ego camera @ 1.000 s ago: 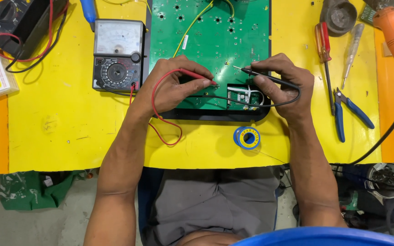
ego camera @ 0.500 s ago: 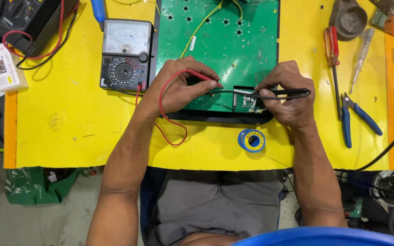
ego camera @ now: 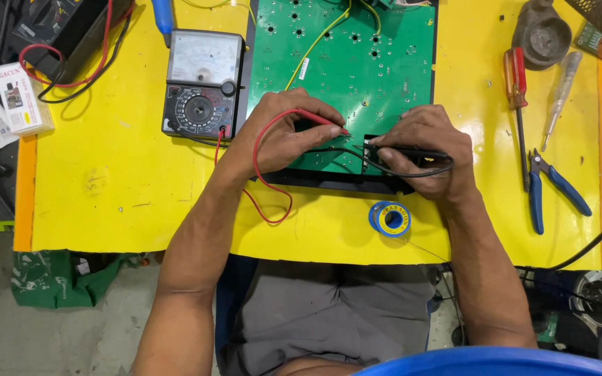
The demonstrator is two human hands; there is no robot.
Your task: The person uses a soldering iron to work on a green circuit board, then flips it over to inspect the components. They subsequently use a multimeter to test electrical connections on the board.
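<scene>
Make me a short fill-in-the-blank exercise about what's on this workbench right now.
1. The left hand holds a probe coloured ____.
2. The right hand holds a probe coloured ____.
3. Both probe tips touch the ____ circuit board.
4. The blue-handled pliers lie on the person's ____ side.

Missing words: red; black; green; right

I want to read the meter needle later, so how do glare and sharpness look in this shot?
Head view: even overhead light; the meter is sharp with only mild sheen on its window. Bright glare patches sit on the yellow table beside the right hand. The left hand casts a soft shadow on the green board. Edges bow slightly.
</scene>
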